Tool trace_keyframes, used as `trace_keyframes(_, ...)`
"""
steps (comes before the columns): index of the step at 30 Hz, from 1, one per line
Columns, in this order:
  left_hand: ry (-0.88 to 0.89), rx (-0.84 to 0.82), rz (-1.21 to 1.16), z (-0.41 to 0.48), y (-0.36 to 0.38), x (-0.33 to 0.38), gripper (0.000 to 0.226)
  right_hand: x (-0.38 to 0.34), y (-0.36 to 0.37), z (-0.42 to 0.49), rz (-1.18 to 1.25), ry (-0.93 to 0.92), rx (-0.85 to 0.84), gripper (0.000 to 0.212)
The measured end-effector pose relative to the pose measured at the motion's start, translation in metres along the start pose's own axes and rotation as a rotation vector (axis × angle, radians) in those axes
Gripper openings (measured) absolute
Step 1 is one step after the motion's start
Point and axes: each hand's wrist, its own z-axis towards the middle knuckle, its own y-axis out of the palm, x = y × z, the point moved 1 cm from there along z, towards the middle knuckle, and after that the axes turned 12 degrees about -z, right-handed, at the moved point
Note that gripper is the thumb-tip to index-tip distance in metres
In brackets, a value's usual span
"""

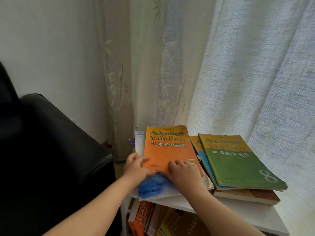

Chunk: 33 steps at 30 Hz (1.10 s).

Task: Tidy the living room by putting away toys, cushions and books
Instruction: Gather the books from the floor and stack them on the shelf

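- I see the orange paperback textbook titled "Advance with English" point(167, 150) lying flat on top of the left pile of books, at the left end of the white shelf unit's top board point(255, 217).
- My left hand point(136, 169) rests on the book's near-left corner, with its fingers stretched across the cover edge and not curled round anything.
- My right hand point(185, 174) sits on the near-right part of the same cover with bent knuckles. I cannot tell whether it grips the book or only presses on it.
- The two hands are apart, one at each near corner of the orange cover.
- A blurred blue-and-white book point(153, 186) lies directly under the orange one and juts over the board's near edge.
- Pale books point(139, 142) peek out along the pile's left side.
- The right pile is topped by a green paperback textbook marked 8 point(238, 164), which sits over a light-blue-covered book point(204, 162) and a thick brown book point(247, 195).
- More books with orange spines point(141, 220) stand on the shelf below.
- A black leather sofa arm point(51, 142) stands just left of the unit.
- Pale woven curtains point(238, 74) hang behind it.
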Motion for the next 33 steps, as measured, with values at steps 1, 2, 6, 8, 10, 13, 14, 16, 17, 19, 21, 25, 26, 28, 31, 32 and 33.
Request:
trace_keyframes(1,-0.077,0.071,-0.167,-0.001,0.001,0.003,0.05,0.0,0.004,-0.002,-0.01,0.001,0.014,0.04)
trace_keyframes(2,-0.138,0.135,-0.319,-0.003,0.002,0.007,0.05,0.0,0.008,-0.001,0.002,0.015,0.018,0.042)
trace_keyframes(6,-0.245,0.162,-0.526,-0.004,-0.003,0.027,0.049,0.002,0.003,-0.007,0.019,0.009,0.043,0.04)
trace_keyframes(8,-0.33,0.097,-0.564,-0.008,-0.006,0.038,0.027,0.001,0.004,-0.01,0.038,0.037,0.071,0.043)
trace_keyframes(10,-0.39,0.013,-0.651,-0.017,-0.009,0.047,0.015,0.005,-0.007,-0.015,0.034,0.099,0.102,0.038)
trace_keyframes(13,-0.398,0.041,-0.846,-0.023,-0.015,0.056,0.017,0.016,-0.017,-0.02,0.221,0.239,0.098,0.011)
trace_keyframes(14,-0.392,0.089,-0.891,-0.025,-0.016,0.059,0.02,0.019,-0.013,-0.022,0.331,0.32,0.085,0.015)
trace_keyframes(16,-0.409,0.088,-0.938,-0.022,-0.012,0.06,0.021,0.024,-0.006,-0.028,0.564,0.472,0.139,0.019)
trace_keyframes(17,-0.436,0.036,-0.935,-0.021,-0.007,0.061,0.026,0.025,-0.007,-0.031,0.688,0.528,0.171,0.021)
trace_keyframes(19,-0.465,-0.087,-0.916,-0.015,0.004,0.062,0.045,0.026,-0.01,-0.04,0.787,0.529,0.214,0.023)
trace_keyframes(21,-0.495,-0.195,-0.885,-0.01,0.011,0.061,0.061,0.027,-0.011,-0.051,0.651,0.361,0.154,0.022)
trace_keyframes(25,-0.474,-0.169,-0.804,-0.012,0.017,0.057,0.044,0.031,-0.012,-0.062,0.5,0.056,-0.036,0.038)
trace_keyframes(26,-0.447,-0.099,-0.72,-0.013,0.02,0.053,0.031,0.035,-0.012,-0.064,0.498,0.084,-0.063,0.05)
trace_keyframes(28,-0.361,0.047,-0.596,-0.015,0.024,0.047,0.035,0.045,-0.012,-0.066,0.409,0.248,-0.054,0.062)
trace_keyframes(31,-0.156,0.086,-0.498,-0.019,0.023,0.057,0.037,0.066,-0.007,-0.071,0.324,0.514,-0.164,0.052)
trace_keyframes(32,-0.095,0.082,-0.499,-0.023,0.02,0.065,0.034,0.072,-0.004,-0.073,0.333,0.552,-0.22,0.055)
trace_keyframes(33,-0.033,0.069,-0.523,-0.026,0.019,0.073,0.03,0.079,0.0,-0.076,0.335,0.576,-0.282,0.057)
